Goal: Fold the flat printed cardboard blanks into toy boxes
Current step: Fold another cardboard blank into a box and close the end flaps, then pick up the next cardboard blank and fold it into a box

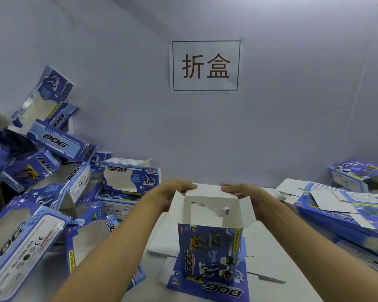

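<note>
Box in hand: blue printed cardboard toy box [207, 243], standing up in the lower middle of the frame, top end open, nothing inside that I can see.
Left hand [172, 192]: fingers curled over the top left edge of the box, holding it.
Right hand [242, 191]: fingers curled over the top right edge, holding it too.
Doing it well: I think both hands should press the white top flap [210, 190] down evenly, side flaps tucked in first.
Flat blanks [340, 208]: stacked at the right of the frame.
Folded boxes [42, 171]: piled at the left, look hollow.
Surface [271, 258]: white, under the box.
</note>
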